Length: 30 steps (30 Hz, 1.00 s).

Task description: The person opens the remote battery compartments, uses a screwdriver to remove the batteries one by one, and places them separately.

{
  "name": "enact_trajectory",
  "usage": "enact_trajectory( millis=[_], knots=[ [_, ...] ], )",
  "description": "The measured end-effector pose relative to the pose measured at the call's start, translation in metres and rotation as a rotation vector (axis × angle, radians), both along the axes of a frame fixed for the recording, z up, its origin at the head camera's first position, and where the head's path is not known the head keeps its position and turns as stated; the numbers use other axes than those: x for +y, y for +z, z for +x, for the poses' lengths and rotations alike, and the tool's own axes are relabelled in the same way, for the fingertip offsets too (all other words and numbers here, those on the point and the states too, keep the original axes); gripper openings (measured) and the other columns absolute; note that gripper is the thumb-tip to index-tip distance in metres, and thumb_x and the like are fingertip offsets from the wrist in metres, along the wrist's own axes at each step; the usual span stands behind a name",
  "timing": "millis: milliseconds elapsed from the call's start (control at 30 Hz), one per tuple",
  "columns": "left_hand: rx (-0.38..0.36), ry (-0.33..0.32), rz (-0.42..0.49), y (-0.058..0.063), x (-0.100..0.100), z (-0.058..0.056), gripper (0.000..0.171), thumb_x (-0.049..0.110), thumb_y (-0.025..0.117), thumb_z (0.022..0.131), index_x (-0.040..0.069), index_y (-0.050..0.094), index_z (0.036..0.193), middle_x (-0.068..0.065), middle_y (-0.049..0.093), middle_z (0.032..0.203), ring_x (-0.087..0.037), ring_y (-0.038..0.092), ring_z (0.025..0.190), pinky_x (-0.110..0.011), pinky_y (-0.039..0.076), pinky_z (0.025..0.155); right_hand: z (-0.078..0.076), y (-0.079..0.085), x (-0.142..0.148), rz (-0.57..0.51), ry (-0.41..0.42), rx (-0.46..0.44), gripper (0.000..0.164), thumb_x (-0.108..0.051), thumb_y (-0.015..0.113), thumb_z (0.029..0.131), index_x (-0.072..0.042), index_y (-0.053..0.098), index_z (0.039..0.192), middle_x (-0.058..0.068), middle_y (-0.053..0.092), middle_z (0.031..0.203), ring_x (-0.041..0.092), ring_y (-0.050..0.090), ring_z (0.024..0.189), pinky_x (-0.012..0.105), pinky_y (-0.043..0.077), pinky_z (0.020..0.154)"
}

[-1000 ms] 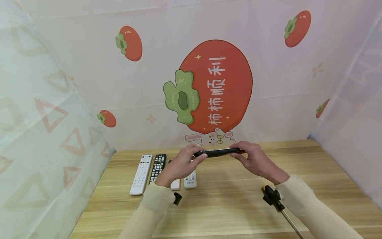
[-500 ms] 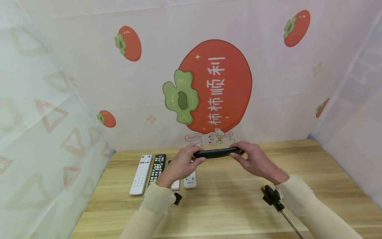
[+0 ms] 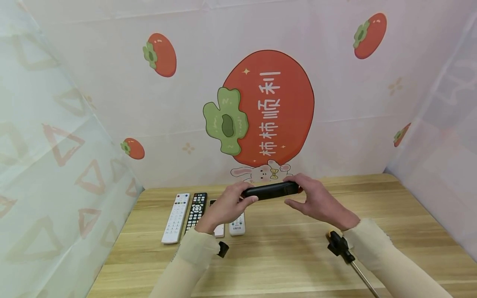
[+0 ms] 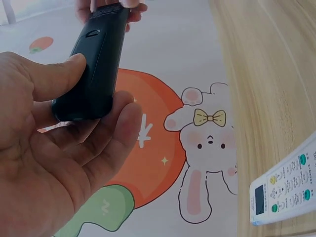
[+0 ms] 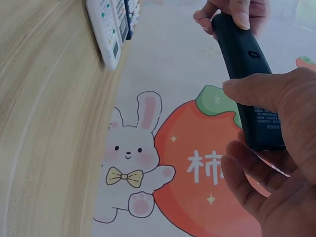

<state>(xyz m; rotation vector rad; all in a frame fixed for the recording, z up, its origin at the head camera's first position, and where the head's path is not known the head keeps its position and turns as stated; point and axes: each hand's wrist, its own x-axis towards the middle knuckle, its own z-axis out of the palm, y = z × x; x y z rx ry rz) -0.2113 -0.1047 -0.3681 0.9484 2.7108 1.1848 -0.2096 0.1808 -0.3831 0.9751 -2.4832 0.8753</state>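
Note:
A black remote control (image 3: 270, 191) is held level above the back of the table, its back face with the battery cover turned toward me. At its left end my left hand (image 3: 227, 205) grips it, thumb on the back face and fingers underneath in the left wrist view. My right hand (image 3: 316, 200) is at the other end, with fingers curled at the remote's far side. In the head view its thumb stands apart below the remote. The right wrist view shows printed text and a latch notch on the remote's back (image 5: 242, 49). Its button face is hidden.
On the wooden table (image 3: 283, 256) at left lie a long white remote (image 3: 176, 218), a black remote (image 3: 197, 209) and two white remotes, one (image 3: 237, 225) partly behind my left hand. A black clamp (image 3: 340, 245) on a metal rod stands near my right sleeve. A patterned cloth (image 3: 186, 103) rises behind.
The black remote has rolled in my hands, so its back face shows more than its edge. My right thumb has come away from it; the left hand has barely moved.

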Motion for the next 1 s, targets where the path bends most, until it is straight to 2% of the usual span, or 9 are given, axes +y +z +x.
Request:
enact_trajectory(
  millis=[167, 367, 600, 767, 1000],
  knots=[
    [-0.052, -0.025, 0.018, 0.0017, -0.0006, 0.0003, 0.012, 0.021, 0.064, 0.102, 0.011, 0.066, 0.107, -0.001, 0.059, 0.091, -0.017, 0.056, 0.077, -0.031, 0.050, 0.067, -0.0005, -0.0021, -0.0032, 0.043, 0.004, 0.108, 0.066, -0.013, 0.093, 0.074, -0.012, 0.059, 0.130, 0.003, 0.055, 0.120, 0.019, 0.062, 0.102, 0.038, 0.060, 0.083],
    [-0.127, -0.052, 0.034, 0.0026, -0.0004, 0.0009, 0.013, 0.022, 0.062, 0.103, 0.010, 0.064, 0.103, -0.002, 0.060, 0.088, -0.016, 0.058, 0.074, -0.032, 0.050, 0.065, -0.0003, -0.0009, -0.0066, 0.080, 0.029, 0.256, 0.061, -0.013, 0.093, 0.072, -0.009, 0.064, 0.126, 0.007, 0.055, 0.119, 0.021, 0.059, 0.102, 0.037, 0.060, 0.079],
    [-0.169, -0.062, 0.038, 0.0028, -0.0002, 0.0015, 0.015, 0.023, 0.061, 0.104, 0.009, 0.063, 0.102, -0.003, 0.060, 0.085, -0.016, 0.058, 0.073, -0.032, 0.048, 0.065, 0.0002, 0.0021, -0.0084, 0.115, 0.060, 0.318, 0.058, -0.014, 0.094, 0.072, -0.008, 0.067, 0.122, 0.009, 0.057, 0.118, 0.022, 0.057, 0.104, 0.037, 0.059, 0.081],
    [-0.127, -0.053, 0.053, 0.0018, 0.0012, 0.0012, 0.016, 0.023, 0.064, 0.102, 0.011, 0.065, 0.112, -0.001, 0.062, 0.092, -0.016, 0.059, 0.078, -0.030, 0.051, 0.067, 0.0006, 0.0011, -0.0067, 0.113, 0.072, 0.316, 0.059, -0.015, 0.095, 0.071, -0.008, 0.068, 0.123, 0.009, 0.058, 0.118, 0.021, 0.058, 0.103, 0.037, 0.059, 0.081],
    [0.026, -0.038, 0.009, -0.0006, 0.0068, 0.0030, 0.034, 0.016, 0.077, 0.092, 0.012, 0.063, 0.122, 0.002, 0.062, 0.105, -0.018, 0.059, 0.089, -0.031, 0.055, 0.076, 0.0010, -0.0014, -0.0046, 0.102, 0.069, 0.282, 0.057, -0.017, 0.094, 0.073, -0.008, 0.067, 0.123, 0.008, 0.058, 0.119, 0.020, 0.058, 0.103, 0.036, 0.059, 0.081]
  ],
)
